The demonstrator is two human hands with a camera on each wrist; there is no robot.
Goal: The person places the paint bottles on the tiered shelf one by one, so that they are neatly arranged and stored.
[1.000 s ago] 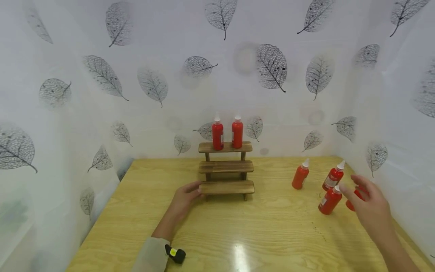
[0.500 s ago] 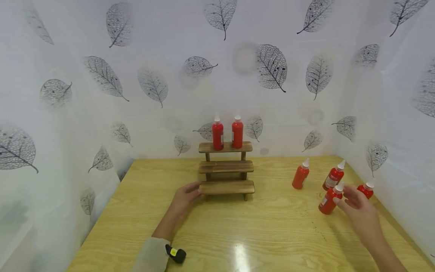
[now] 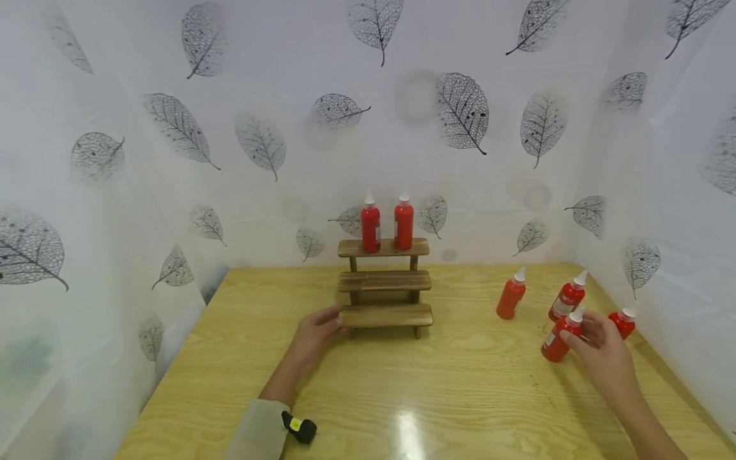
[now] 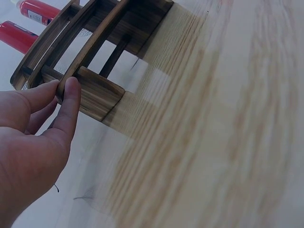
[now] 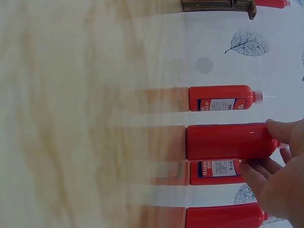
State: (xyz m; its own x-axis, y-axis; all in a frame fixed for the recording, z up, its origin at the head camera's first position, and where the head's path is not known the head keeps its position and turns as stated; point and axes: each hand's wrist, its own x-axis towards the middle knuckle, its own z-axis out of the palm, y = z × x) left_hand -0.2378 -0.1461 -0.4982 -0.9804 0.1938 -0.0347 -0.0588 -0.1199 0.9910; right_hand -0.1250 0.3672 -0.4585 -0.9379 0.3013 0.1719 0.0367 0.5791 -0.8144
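A three-tier wooden display stand [image 3: 386,315] is on the table, its lowest step's left end pinched between the thumb and fingers of my left hand [image 3: 310,337]. The left wrist view shows that pinch on the step's rounded end [image 4: 61,90]. To the right, my right hand [image 3: 611,365] holds the front red squeeze bottle [image 3: 553,345] near its shoulder. In the right wrist view the thumb lies on one side of this bottle [image 5: 223,141] and the fingers on the other. The bottle is upright, with a white nozzle.
Two red bottles [image 3: 370,231] stand on the top step. Other red bottles stand on the table [image 3: 356,396]: one farther left [image 3: 510,299], one behind the held bottle [image 3: 566,300] and one by the right wall [image 3: 623,326], partly behind my hand. Leaf-patterned sheeting [image 3: 402,140] encloses the table.
My right hand has moved left from the bottle by the right wall to the front bottle and taken hold of it. My left hand stays on the stand.
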